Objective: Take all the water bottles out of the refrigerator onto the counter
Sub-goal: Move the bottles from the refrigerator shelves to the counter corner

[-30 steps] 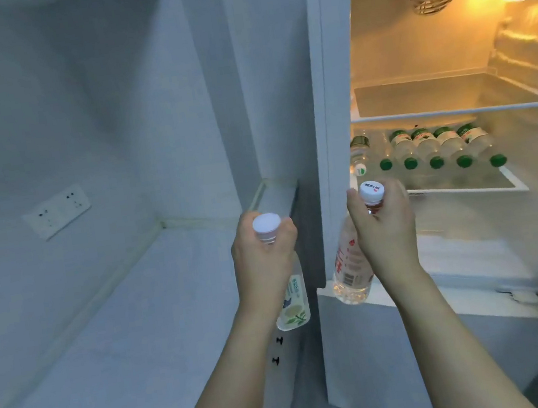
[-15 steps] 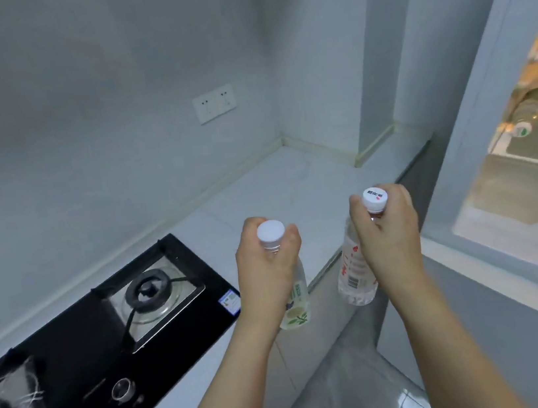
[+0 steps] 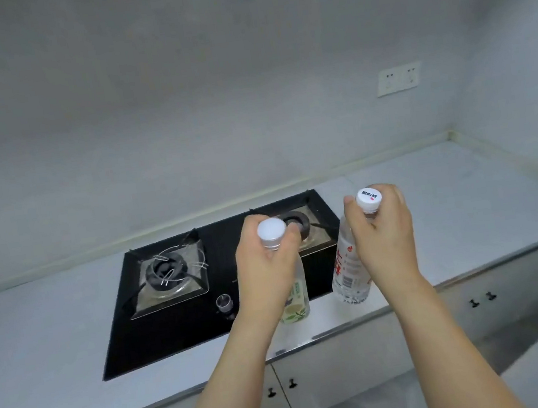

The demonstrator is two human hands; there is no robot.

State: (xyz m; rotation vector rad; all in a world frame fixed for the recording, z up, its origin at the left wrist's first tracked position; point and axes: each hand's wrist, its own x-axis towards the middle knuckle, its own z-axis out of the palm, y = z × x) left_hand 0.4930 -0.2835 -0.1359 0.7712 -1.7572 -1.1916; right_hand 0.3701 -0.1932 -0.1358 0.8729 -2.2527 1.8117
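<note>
Right now I have a bottle in each hand, both held upright over the near edge of the worktop (image 3: 469,210). My left hand (image 3: 267,273) has its fingers (image 3: 294,234) curled round the neck of the green-labelled bottle (image 3: 296,298), just under its white cap, above the near right corner of the black gas hob (image 3: 180,320). My right hand (image 3: 383,239) grips the red-labelled water bottle (image 3: 347,269) the same way, over bare worktop just right of the hob. I cannot tell whether either base is touching down yet. Both look like thin clear plastic, full, so moderately heavy and possibly slick from the cold. A neck hold lets them swing; I judge a grip round the body steadier for setting them down away from the burner (image 3: 166,273).
</note>
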